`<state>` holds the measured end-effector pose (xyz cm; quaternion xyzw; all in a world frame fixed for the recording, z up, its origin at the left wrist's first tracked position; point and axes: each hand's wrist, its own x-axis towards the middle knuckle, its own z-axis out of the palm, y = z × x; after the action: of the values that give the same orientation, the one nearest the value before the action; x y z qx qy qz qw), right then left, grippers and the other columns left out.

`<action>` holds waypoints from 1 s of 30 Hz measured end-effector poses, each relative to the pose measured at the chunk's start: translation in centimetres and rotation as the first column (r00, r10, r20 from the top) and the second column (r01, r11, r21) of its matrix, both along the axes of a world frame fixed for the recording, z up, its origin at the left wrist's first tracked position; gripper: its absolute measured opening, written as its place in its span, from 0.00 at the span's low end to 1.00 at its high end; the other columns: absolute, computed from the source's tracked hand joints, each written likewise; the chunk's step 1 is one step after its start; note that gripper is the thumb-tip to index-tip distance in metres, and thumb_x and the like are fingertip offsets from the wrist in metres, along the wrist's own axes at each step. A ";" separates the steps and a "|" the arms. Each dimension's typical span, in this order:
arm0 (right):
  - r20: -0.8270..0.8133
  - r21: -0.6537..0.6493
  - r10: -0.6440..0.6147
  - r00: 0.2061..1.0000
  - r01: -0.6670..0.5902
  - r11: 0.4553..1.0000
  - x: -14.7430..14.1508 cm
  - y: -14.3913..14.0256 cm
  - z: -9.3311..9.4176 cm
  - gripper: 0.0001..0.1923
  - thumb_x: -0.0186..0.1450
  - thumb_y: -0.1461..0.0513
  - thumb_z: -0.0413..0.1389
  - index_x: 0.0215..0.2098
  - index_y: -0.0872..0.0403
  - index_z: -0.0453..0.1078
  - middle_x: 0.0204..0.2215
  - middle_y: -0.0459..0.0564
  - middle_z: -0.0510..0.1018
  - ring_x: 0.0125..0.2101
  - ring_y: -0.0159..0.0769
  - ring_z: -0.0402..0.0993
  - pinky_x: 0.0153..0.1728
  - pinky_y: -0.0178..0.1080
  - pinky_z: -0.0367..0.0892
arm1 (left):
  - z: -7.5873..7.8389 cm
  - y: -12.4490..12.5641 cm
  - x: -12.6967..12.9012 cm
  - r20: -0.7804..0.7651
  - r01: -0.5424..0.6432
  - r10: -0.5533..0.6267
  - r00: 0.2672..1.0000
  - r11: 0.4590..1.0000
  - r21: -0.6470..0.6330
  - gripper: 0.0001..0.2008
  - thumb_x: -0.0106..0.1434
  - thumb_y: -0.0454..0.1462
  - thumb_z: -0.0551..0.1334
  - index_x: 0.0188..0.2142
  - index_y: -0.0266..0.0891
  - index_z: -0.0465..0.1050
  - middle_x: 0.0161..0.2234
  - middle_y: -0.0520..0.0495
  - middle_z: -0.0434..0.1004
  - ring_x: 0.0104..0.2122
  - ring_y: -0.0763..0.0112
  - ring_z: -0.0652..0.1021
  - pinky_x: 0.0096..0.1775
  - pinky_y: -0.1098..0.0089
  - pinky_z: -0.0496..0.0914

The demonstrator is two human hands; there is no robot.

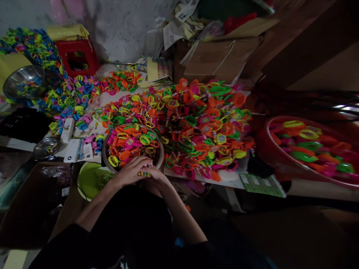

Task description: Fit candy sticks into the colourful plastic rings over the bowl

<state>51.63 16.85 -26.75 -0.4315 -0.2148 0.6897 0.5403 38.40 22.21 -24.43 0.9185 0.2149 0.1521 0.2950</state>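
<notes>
My left hand (131,171) and my right hand (157,175) meet at the near rim of a metal bowl (162,151). Between their closed fingers shows a small multicoloured strip (144,174), checked in yellow, green and red; a pinkish bit sits just above it. Both hands seem to grip this strip, though the fingers partly cover it. Orange, pink, yellow and green plastic toy watches (129,142) fill the bowl. Right of it rises a large heap of similar toy watches (202,127), spread over the table.
A red tub (269,129) of toy watches stands at the right. Behind the heap is a cardboard box (218,58). At left are a red stool (63,48), another metal bowl (11,84) and a white phone (72,150). A green basin (85,179) sits below the table edge.
</notes>
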 end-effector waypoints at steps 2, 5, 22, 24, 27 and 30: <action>-0.018 -0.002 -0.027 0.999 0.027 1.000 -0.1 -0.5 -0.1 0.14 0.44 0.62 0.65 0.29 0.55 0.71 0.27 0.45 0.76 0.30 0.35 0.72 0.33 0.36 0.68 | 0.1 -0.4 0.1 -0.029 0.019 -0.019 0.999 1.000 0.000 0.30 0.62 0.38 0.61 0.62 0.46 0.54 0.59 0.43 0.60 0.60 0.62 0.61 0.60 0.60 0.58; -0.015 0.009 -0.052 0.999 0.052 0.999 0.5 -1.1 -0.3 0.15 0.46 0.61 0.64 0.33 0.54 0.72 0.29 0.46 0.77 0.30 0.35 0.72 0.34 0.36 0.68 | 0.7 -0.4 -0.5 -0.045 0.000 0.003 0.999 0.997 0.083 0.36 0.59 0.41 0.65 0.63 0.45 0.52 0.63 0.43 0.54 0.62 0.59 0.56 0.62 0.58 0.53; 0.448 0.226 -0.175 0.876 0.079 0.971 3.4 0.0 0.0 0.22 0.45 0.63 0.66 0.37 0.54 0.67 0.33 0.47 0.77 0.34 0.35 0.72 0.39 0.37 0.67 | -1.6 4.2 -5.9 -0.126 -0.556 0.606 0.785 0.779 0.289 0.08 0.57 0.39 0.65 0.36 0.38 0.73 0.39 0.41 0.74 0.45 0.53 0.71 0.48 0.57 0.64; 0.447 0.234 -0.177 0.877 0.076 0.969 3.0 0.3 0.0 0.22 0.45 0.63 0.66 0.38 0.54 0.66 0.34 0.47 0.77 0.35 0.36 0.73 0.40 0.38 0.67 | -0.5 3.9 -5.8 -0.024 -0.527 0.553 0.833 0.804 0.275 0.07 0.59 0.39 0.63 0.37 0.39 0.71 0.43 0.42 0.72 0.48 0.56 0.70 0.50 0.58 0.64; 0.446 0.253 -0.185 0.876 0.075 0.965 2.3 0.5 0.7 0.23 0.46 0.63 0.66 0.39 0.53 0.66 0.35 0.48 0.78 0.38 0.37 0.74 0.43 0.39 0.67 | 1.7 3.1 -5.3 0.128 -0.441 0.422 0.898 0.865 0.239 0.05 0.62 0.39 0.59 0.35 0.39 0.68 0.50 0.43 0.69 0.54 0.60 0.67 0.55 0.59 0.61; 0.494 0.325 -0.207 0.844 0.041 0.945 1.8 0.3 1.8 0.20 0.49 0.63 0.64 0.39 0.53 0.67 0.36 0.49 0.77 0.38 0.37 0.74 0.43 0.38 0.68 | 3.4 2.1 -4.5 0.201 -0.343 0.306 0.931 0.920 0.188 0.05 0.64 0.38 0.57 0.32 0.40 0.66 0.49 0.45 0.71 0.55 0.63 0.67 0.57 0.60 0.59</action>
<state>53.45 17.16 -24.95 -0.5278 -0.4272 0.4688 0.5649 33.90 24.36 -21.02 0.8808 0.3208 0.2986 0.1792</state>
